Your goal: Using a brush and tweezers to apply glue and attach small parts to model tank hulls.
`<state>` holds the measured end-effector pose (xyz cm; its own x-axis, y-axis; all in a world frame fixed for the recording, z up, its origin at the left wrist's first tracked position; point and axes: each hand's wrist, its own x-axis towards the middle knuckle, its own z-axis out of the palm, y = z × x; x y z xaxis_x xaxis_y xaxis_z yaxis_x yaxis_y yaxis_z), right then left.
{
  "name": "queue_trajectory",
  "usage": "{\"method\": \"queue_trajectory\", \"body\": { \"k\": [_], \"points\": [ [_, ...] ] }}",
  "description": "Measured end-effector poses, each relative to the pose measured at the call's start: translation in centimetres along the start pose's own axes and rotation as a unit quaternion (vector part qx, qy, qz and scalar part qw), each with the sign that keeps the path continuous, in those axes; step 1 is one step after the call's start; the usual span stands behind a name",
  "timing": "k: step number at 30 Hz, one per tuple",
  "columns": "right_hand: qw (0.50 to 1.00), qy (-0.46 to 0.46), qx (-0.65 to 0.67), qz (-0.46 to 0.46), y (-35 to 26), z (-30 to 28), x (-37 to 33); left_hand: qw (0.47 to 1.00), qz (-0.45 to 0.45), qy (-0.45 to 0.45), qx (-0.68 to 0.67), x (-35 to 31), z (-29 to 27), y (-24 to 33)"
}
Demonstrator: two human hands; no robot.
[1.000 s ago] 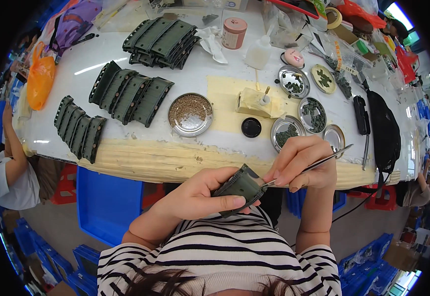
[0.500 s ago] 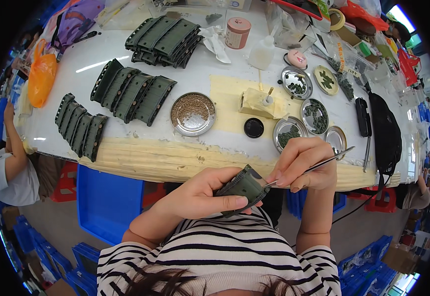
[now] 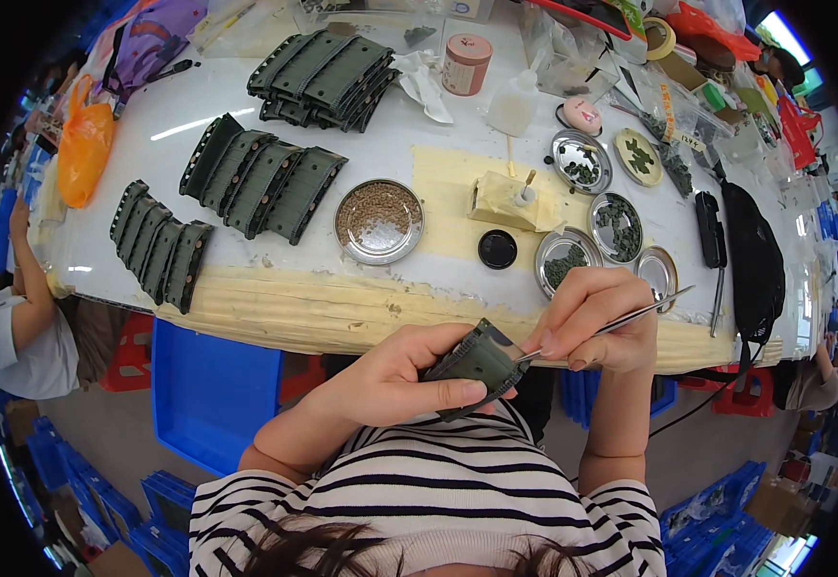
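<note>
Just off the table's near edge, my left hand is closed around a curved dark green plastic part, its thumb lying over the front face. My right hand pinches a slim metal tool, which looks like tweezers. The tool's tip touches the right end of the green part; anything tiny at the tip is too small to make out. Beyond my right hand stand round metal dishes with small dark green pieces, the closest being a dish partly hidden by my fingers.
Similar green parts lie in a small row, a middle row and a stack. A metal dish holds small brown pieces. A taped block stands beside a black cap. A blue tray sits below the table's left edge.
Both hands keep the same hold, with the tool's tip still at the green part's right end. The view has shifted very slightly; nothing else visibly differs.
</note>
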<state>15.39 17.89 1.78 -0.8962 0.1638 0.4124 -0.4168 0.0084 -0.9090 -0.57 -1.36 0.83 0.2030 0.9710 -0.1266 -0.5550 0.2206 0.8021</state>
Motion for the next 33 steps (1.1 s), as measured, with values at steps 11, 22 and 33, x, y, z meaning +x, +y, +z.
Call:
{"method": "queue_trajectory", "body": {
  "k": [11, 22, 33],
  "points": [
    [0.99, -0.048, 0.122, 0.05, 0.24, -0.5, 0.51, 0.996, -0.039, -0.052, -0.054, 0.2, -0.32, -0.16],
    [0.983, -0.072, 0.152, 0.072, 0.12, -0.4, 0.8, 0.997, -0.029, -0.062, -0.044, 0.15, -0.32, -0.48],
    [0.988, 0.009, 0.145, 0.053, 0.65, -0.58, 0.34, 0.997, -0.045, -0.014, -0.053, 0.13, 0.07, 0.15]
  ]
}}
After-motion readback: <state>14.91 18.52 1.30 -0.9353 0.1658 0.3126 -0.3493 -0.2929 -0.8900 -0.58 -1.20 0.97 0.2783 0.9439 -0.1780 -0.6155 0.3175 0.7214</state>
